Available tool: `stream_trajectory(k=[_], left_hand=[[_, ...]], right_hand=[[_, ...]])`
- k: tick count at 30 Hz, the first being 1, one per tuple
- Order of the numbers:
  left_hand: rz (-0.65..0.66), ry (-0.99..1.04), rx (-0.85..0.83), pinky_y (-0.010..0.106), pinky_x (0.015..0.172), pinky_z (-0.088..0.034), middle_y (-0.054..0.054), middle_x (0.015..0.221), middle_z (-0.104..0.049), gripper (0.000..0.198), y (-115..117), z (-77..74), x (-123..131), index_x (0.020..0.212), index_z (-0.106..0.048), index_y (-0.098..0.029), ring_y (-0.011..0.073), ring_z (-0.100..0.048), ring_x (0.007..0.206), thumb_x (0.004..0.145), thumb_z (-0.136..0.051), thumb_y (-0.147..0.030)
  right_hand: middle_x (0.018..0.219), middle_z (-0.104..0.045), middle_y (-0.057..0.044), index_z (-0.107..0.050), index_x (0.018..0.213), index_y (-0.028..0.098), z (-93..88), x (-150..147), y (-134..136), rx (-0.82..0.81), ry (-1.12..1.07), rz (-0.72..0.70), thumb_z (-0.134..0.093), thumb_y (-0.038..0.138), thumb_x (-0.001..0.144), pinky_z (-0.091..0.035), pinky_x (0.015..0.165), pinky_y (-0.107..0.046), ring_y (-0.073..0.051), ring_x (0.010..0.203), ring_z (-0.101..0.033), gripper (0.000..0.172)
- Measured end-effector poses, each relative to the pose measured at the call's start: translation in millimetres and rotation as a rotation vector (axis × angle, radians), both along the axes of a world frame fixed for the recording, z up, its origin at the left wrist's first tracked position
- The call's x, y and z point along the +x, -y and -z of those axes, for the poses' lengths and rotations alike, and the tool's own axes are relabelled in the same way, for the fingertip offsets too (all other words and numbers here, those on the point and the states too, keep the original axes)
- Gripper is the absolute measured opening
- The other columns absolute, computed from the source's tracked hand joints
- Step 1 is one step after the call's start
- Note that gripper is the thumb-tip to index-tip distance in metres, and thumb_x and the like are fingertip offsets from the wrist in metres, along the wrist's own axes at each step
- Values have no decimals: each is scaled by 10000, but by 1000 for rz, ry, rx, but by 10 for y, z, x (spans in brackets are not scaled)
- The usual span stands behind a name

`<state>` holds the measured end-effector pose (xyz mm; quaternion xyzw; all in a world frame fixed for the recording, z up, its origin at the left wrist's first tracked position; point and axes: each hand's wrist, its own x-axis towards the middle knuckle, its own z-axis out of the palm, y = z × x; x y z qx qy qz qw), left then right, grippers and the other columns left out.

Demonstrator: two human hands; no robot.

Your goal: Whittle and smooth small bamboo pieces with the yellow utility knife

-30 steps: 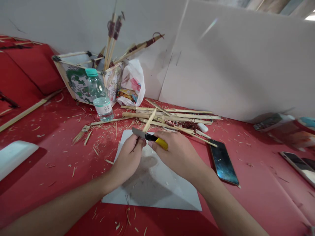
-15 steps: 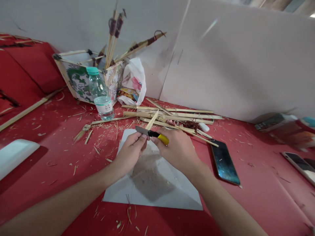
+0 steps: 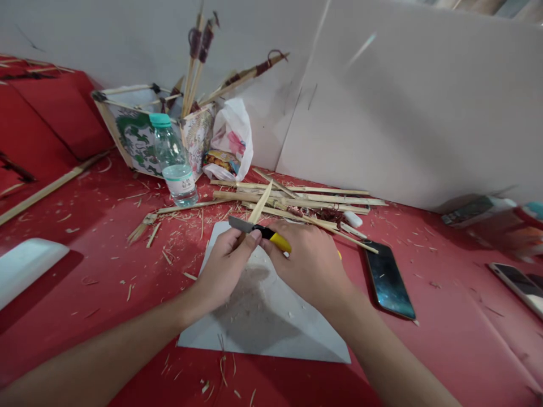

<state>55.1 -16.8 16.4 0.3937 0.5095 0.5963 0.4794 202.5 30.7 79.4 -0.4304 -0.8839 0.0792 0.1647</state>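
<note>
While the right hand (image 3: 311, 263) grips a yellow utility knife (image 3: 259, 230), blade pointing left, the left hand (image 3: 224, 265) pinches a bamboo strip (image 3: 259, 207) angling far-right above white paper (image 3: 271, 322).

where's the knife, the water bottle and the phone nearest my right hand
utility knife (image 3: 275, 242): head view, on its yellow handle beside the right hand's fingers
water bottle (image 3: 173, 161): head view, on its clear body
phone (image 3: 388, 280): head view, on its dark screen

Bamboo sticks (image 3: 297, 200) and water bottle (image 3: 173, 161) block ahead; phone (image 3: 388, 280) crowds right; left red tabletop (image 3: 85, 271) open, only shavings.
</note>
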Motion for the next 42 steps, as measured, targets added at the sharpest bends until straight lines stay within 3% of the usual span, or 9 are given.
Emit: stream_trajectory(k=[11,21,25,29,33,39,42], left_hand=[[33,111,-58,218,408,-110,-95,531,-213,502,1,-94,23,640,-403,-205,49,-156,438,812,-701,-570],[3,71,-43,207,418,-159,-88,552,-250,509,-10,11,4,640,-376,-193,45,-203,461,865,-651,-557],[5,53,-56,206,415,-133,-93,545,-233,521,-7,-18,-5,632,-385,-188,40,-186,459,849,-668,-568],[8,168,-71,202,403,-129,-104,549,-196,527,11,-65,23,651,-352,-203,38,-146,444,828,-695,-561],[4,160,-32,203,408,-147,-95,565,-207,499,10,-23,33,663,-362,-202,45,-151,457,859,-668,-544],[-36,-33,64,214,466,-240,-42,620,-357,429,-1,110,24,689,-509,-176,76,-295,542,918,-589,-530],[-44,-45,77,223,489,-262,-32,633,-364,427,14,152,31,681,-515,-178,91,-322,574,929,-574,-521]], right_hand=[[984,-760,-69,-711,1068,238,21,-27,62,103,52,45,-595,338,926,-404,607,-342,-271,832,-701,209],[983,-764,-56,-710,1089,234,21,-31,70,125,55,37,-605,331,931,-419,613,-318,-248,824,-704,212],[984,-765,-47,-712,1082,241,30,-28,81,158,42,36,-616,328,929,-423,612,-311,-243,820,-704,200],[997,-763,-49,-708,1095,244,63,-38,88,186,33,47,-624,334,926,-416,605,-307,-240,808,-700,210],[982,-761,-55,-695,1124,231,75,-39,71,167,13,42,-604,341,939,-412,630,-307,-234,814,-690,234],[792,-716,-15,-643,841,219,1,-14,46,3,64,-29,-578,326,945,-289,565,-283,-181,701,-624,163],[776,-699,-5,-607,806,217,-16,-22,65,-2,62,-33,-573,316,943,-245,559,-283,-161,674,-587,172]])
